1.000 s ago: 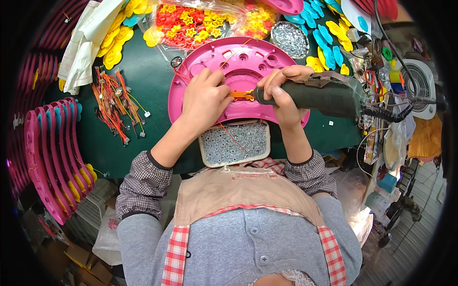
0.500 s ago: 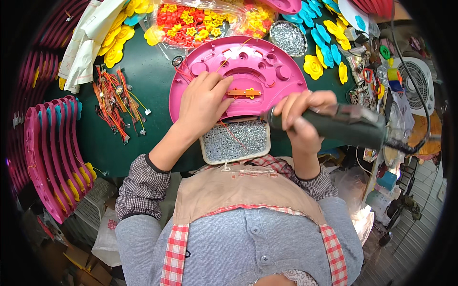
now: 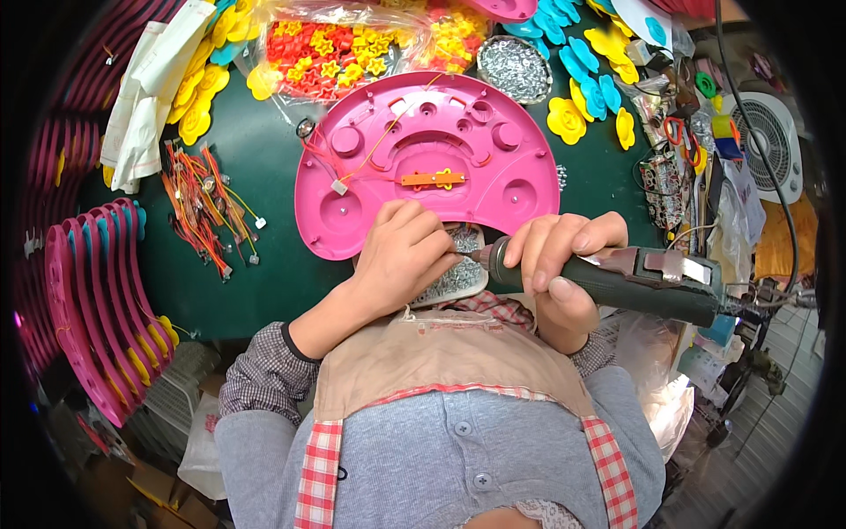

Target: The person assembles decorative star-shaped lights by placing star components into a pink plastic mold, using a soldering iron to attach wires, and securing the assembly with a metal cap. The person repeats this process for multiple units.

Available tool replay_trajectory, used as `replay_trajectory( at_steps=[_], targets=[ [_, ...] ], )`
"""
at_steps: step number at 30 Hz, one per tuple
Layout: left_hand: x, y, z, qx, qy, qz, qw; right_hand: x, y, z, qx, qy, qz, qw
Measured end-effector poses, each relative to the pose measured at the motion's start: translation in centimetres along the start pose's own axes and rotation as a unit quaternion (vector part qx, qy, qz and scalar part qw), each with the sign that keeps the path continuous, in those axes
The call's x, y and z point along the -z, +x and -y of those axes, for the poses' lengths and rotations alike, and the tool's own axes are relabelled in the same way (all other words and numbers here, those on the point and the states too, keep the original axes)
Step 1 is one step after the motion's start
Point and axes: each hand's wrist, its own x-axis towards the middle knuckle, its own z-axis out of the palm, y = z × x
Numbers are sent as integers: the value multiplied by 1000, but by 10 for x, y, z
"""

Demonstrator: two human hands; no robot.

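gripping a dark green electric screwdriver [image 3: 617, 282] sideways, right hand [image 3: 555, 264] wrapped tight, tip at the left hand [image 3: 405, 256], fingers curled over a white tray of small silver screws [image 3: 458, 273], pink semicircular plastic shell [image 3: 423, 159] just beyond on green table [image 3: 264, 176]

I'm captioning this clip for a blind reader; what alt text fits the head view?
A person's right hand grips a dark green electric screwdriver, its tip meeting the left hand over a tray of small screws. Beyond lies a pink plastic shell with wires and an orange board, on a green table crowded with coloured flower parts.
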Motion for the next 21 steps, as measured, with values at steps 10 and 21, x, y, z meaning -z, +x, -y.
replay_trajectory(
  at_steps=[10, 21],
  targets=[
    [-1, -3, -6, 50, -75, 19, 996, 1, -6, -7, -69, 15, -50, 996],
    [-5, -30, 2, 127, -209, -30, 969, -11, -11, -22, -68, 46, -73, 994]
  ],
)
